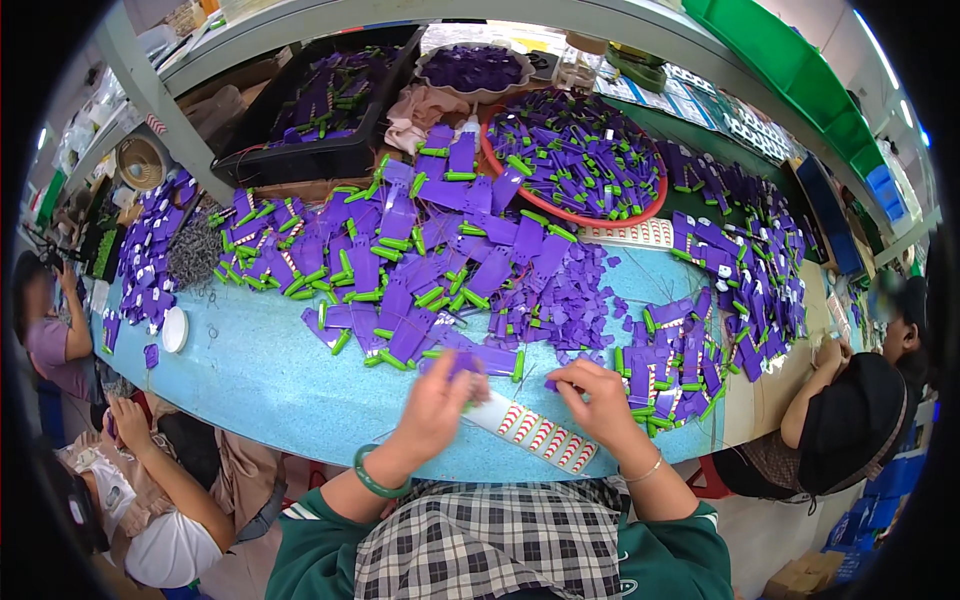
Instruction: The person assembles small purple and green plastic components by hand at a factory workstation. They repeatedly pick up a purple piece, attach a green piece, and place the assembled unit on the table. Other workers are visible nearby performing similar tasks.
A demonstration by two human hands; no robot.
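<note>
My left hand, blurred by motion, is closed around a purple piece over the blue tabletop. A short way to its right, my right hand has thumb and fingers pinched together on a small purple chip. Beneath and between both hands lies a white strip of red chevron stickers, slanting down to the table's front edge. Just beyond my hands spreads a heap of flat purple pieces with bright green ends. Small loose purple chips are piled beside it.
An orange-rimmed basin and a black tray hold more purple-and-green pieces. Another pile carrying chevron stickers lies at the right. A white lid sits at the left. A shelf beam crosses overhead. People sit at both sides.
</note>
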